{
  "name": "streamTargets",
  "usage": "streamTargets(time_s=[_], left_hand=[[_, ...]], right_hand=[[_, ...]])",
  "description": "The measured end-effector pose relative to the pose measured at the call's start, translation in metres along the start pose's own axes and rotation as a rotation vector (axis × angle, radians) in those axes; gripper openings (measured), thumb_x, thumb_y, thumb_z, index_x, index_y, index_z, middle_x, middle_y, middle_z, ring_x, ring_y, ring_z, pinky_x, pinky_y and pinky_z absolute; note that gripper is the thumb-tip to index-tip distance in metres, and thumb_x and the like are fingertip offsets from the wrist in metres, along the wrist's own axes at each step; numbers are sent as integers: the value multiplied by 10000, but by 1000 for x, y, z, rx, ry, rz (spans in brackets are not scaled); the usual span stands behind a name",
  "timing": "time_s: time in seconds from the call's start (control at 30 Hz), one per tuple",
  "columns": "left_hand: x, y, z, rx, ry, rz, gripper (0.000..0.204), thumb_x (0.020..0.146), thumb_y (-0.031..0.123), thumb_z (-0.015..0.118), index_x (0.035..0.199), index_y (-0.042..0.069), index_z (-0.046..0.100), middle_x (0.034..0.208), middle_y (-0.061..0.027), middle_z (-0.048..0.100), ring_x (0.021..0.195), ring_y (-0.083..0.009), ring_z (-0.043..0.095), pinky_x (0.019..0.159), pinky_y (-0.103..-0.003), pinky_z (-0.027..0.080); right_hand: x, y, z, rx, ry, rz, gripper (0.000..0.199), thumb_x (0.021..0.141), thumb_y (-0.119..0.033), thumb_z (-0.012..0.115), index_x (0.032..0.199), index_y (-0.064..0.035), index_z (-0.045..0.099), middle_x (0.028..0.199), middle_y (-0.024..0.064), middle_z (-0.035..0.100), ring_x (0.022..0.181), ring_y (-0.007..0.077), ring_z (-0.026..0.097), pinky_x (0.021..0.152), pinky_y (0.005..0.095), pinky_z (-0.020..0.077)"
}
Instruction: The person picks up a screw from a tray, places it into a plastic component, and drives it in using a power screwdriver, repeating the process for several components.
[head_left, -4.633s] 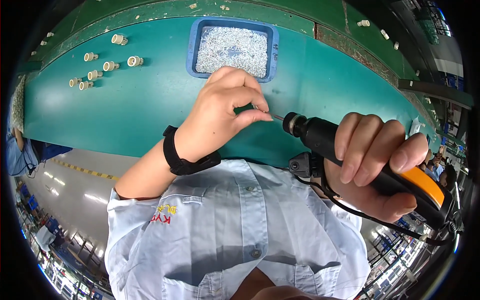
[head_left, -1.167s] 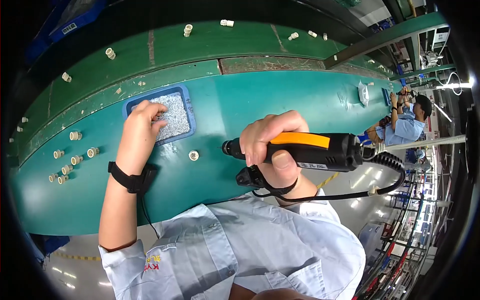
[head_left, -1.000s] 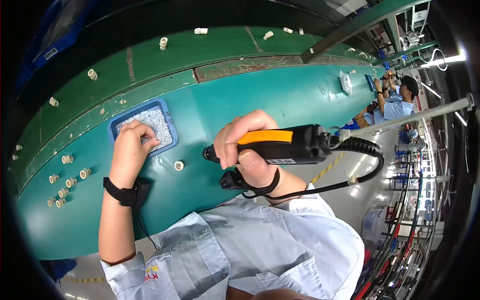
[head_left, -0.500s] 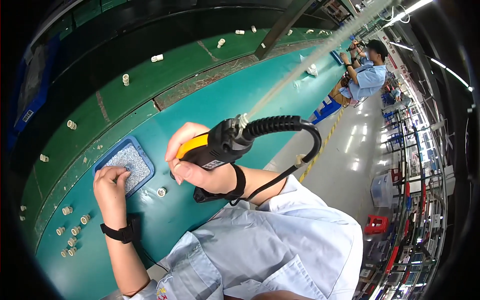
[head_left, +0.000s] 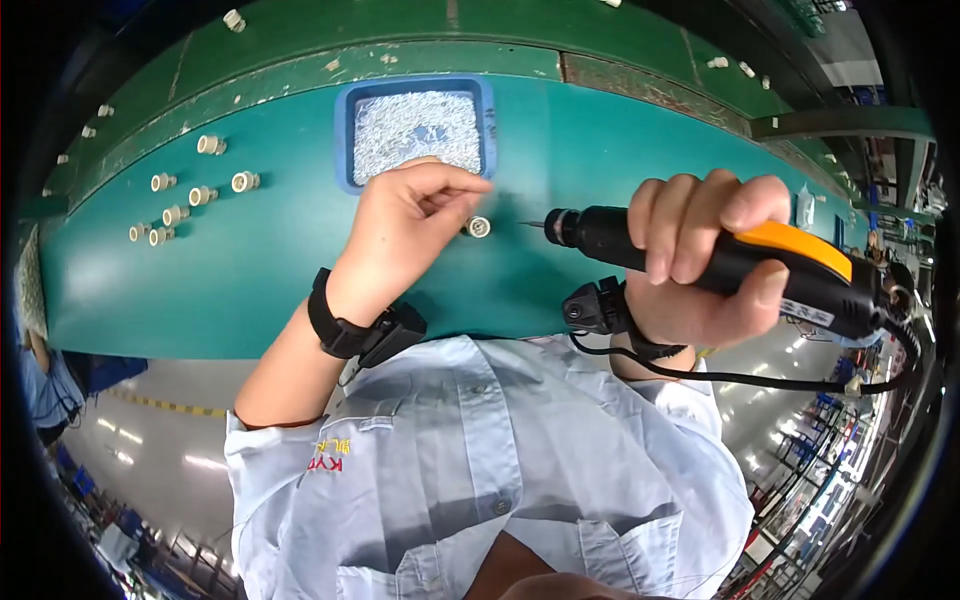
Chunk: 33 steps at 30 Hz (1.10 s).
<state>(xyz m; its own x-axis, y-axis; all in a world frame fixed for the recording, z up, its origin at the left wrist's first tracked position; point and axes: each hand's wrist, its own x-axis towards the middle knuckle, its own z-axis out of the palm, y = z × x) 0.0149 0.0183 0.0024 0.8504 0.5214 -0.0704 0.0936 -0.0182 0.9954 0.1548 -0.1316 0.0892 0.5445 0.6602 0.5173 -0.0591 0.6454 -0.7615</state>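
Note:
My right hand [head_left: 710,255] is wrapped round a black electric screwdriver [head_left: 620,232] with an orange lever. The tool lies nearly level, and its thin bit points left. My left hand [head_left: 405,220] is closed, thumb and fingertips pinched together just in front of the blue tray [head_left: 345,140]. Whatever is in the pinch is too small to make out. Many tiny silvery parts [head_left: 415,125] fill the tray. Between the left fingertips and the bit, a small cream round fitting [head_left: 479,227] stands on the green table; neither hand visibly touches it.
Several similar cream fittings [head_left: 203,195] lie at the left of the table [head_left: 300,290]. Beyond its far ledge, more are spread along a green strip [head_left: 380,25]. From the screwdriver's rear a black cable [head_left: 905,350] loops down. Another person's sleeve [head_left: 50,395] shows at far left.
The view has swung round, and the tray now sits ahead. My left hand has come out of the tray with fingers pinched. The screwdriver's bit has come into view, pointing left.

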Motion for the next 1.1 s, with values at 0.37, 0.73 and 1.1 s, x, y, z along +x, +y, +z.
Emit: streamTargets(time_s=[0.37,0.73,1.1], left_hand=[[-29,-6,7,209,-37,176,95,771,14,720,860,34,696,836,-62,623,752,-199,610,665,-299,486],[-31,2,6,507,12,342,181,671,70,782,826,57,690,829,-46,609,836,-251,564,767,-348,458],[-21,-37,19,233,2,108,255,708,47,759,941,0,670,891,-108,649,735,-265,643,649,-335,521]], right_hand=[[-10,8,18,14,-202,-46,397,924,-432,562,1053,-73,452,735,16,514,594,116,504,567,262,395],[-11,11,17,-39,-250,-11,422,923,-455,552,1054,-66,455,711,15,507,566,118,493,559,265,396],[-13,27,19,-159,-106,131,454,885,-397,639,1062,-20,457,683,54,518,561,157,502,553,301,442]])
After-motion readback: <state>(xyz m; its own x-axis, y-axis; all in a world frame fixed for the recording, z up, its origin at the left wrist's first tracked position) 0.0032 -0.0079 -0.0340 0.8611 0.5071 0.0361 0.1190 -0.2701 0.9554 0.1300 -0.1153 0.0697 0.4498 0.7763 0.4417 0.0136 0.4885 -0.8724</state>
